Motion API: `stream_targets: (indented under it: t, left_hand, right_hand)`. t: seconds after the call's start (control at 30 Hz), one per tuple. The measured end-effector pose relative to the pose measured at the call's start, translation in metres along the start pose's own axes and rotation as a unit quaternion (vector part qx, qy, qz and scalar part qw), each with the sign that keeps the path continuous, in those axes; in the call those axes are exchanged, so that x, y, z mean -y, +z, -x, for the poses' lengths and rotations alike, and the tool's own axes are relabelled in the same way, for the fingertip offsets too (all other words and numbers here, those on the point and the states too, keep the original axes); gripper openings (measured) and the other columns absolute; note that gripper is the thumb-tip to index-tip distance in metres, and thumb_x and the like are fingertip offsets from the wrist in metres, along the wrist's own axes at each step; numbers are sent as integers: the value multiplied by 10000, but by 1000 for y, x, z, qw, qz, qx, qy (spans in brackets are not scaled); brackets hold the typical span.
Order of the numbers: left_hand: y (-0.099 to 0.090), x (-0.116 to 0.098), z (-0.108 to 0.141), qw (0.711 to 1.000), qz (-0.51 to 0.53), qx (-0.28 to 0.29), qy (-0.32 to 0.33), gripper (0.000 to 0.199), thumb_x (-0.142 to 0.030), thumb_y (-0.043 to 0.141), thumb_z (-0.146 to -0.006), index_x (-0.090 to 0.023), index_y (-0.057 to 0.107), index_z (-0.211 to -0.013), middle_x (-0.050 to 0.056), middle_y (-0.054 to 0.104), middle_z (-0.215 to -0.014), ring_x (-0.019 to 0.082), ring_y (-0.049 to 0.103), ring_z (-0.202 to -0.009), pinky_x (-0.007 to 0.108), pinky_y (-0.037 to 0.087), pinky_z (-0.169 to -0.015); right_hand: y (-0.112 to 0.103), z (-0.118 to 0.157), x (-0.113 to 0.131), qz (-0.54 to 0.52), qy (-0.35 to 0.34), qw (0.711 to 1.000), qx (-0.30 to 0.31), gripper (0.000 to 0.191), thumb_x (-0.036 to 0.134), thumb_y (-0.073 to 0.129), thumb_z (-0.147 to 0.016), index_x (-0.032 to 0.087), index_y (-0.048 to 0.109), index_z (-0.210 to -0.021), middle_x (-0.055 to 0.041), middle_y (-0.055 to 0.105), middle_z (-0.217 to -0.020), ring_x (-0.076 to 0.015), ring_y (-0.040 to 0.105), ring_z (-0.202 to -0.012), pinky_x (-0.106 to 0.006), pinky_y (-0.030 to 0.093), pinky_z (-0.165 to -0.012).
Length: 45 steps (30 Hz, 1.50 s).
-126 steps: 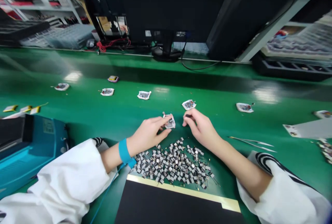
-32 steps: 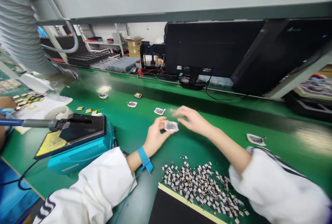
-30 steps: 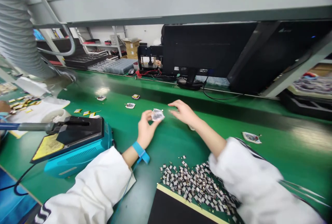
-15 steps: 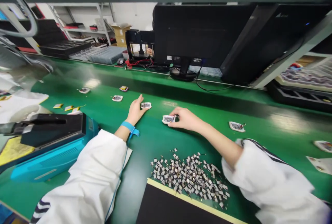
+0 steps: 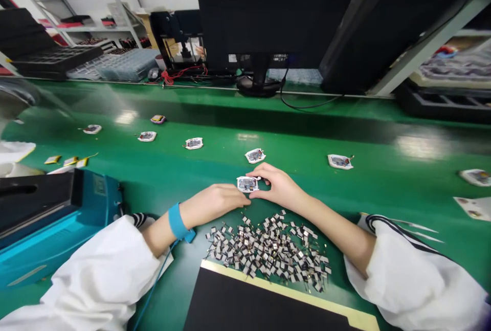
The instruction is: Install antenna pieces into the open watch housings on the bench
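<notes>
A small white casing with a circuit board inside (image 5: 247,184) is pinched at its right edge between the thumb and fingers of my right hand (image 5: 282,186). My left hand (image 5: 217,201) lies at its lower left, fingers pressed together and pointing down. Whether those fingertips hold anything is hidden. Just below them spreads a pile of small silver-and-black parts with short leads (image 5: 268,249). A similar open casing (image 5: 255,155) rests behind my right hand, and another casing (image 5: 194,143) sits further left. A blue strap (image 5: 177,222) circles my left wrist.
More casings lie along the green bench, including a right-hand casing (image 5: 340,161). A black sheet with a yellow edge (image 5: 264,305) is nearest me. On the left stand a teal-and-black machine (image 5: 92,213) and yellow flat pieces (image 5: 70,161). A monitor (image 5: 268,8) stands behind.
My left hand has let go of its casing, which stays on the bench, and has come toward me beside the right hand. The view has tilted down and shifted right.
</notes>
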<state>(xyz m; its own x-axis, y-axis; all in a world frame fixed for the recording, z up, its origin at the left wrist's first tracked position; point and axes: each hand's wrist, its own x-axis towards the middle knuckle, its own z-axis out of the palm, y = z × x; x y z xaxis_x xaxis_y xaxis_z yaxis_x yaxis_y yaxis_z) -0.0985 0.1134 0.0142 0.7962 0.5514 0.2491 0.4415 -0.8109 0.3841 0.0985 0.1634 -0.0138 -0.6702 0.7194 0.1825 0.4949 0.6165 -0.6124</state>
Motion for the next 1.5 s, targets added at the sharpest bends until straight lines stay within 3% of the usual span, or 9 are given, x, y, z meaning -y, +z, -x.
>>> stream_targets:
  t: [0.1,0.17,0.47,0.8,1.07,1.4,1.5]
  left_hand:
    - [0,-1,-5,991,-2,-107,-83,160,-183,462,-823,-178,594,-914,23,640,-894,116,583,-838,221,484,-758]
    - [2,-4,-11,986,-18,-122,-114,163,-168,463,-822,-175,597,-913,27,619,-911,112,572,-846,220,482,-757]
    - [11,-3,-23,982,-134,-76,-110,167,-158,442,-828,-151,578,-925,42,594,-919,132,566,-832,242,491,-737]
    - [8,-7,-21,976,-187,-46,-101,161,-184,443,-822,-180,577,-912,14,619,-928,153,593,-820,269,504,-712]
    - [7,-14,-25,970,-200,-46,-131,140,-217,457,-826,-202,585,-880,-12,616,-888,135,584,-787,261,493,-690]
    - [6,-17,-26,964,-229,-25,-135,150,-225,437,-835,-214,567,-908,-18,606,-853,123,568,-771,238,454,-633]
    - [6,-18,-27,962,-232,-22,-141,173,-240,416,-842,-200,582,-871,-29,597,-829,108,558,-755,224,435,-624]
  right_hand:
    - [2,2,-1,-20,-2,1000,-12,411,310,671,-656,163,559,-1023,-49,531,-959,-155,514,-889,-274,421,-784]
    - [2,3,-1,-24,-6,1000,-18,411,324,663,-664,171,553,-1030,-47,527,-969,-157,514,-894,-277,416,-791]
    - [1,6,-1,3,-14,1000,-20,389,364,637,-686,173,560,-1015,-36,526,-938,-163,519,-846,-271,423,-726]
    - [1,6,-2,18,-21,999,-35,402,381,636,-678,170,564,-1013,-16,511,-923,-158,530,-841,-275,429,-721]
    - [1,7,-4,17,-34,998,-44,354,451,501,-758,180,560,-978,8,475,-885,-153,532,-864,-280,417,-715]
    - [-1,6,-2,37,-7,999,-19,440,420,638,-650,167,561,-1001,10,485,-918,-168,538,-882,-298,422,-744]
    - [-1,6,-2,13,-7,1000,-20,434,448,583,-683,170,563,-1015,16,483,-928,-188,533,-919,-336,408,-769]
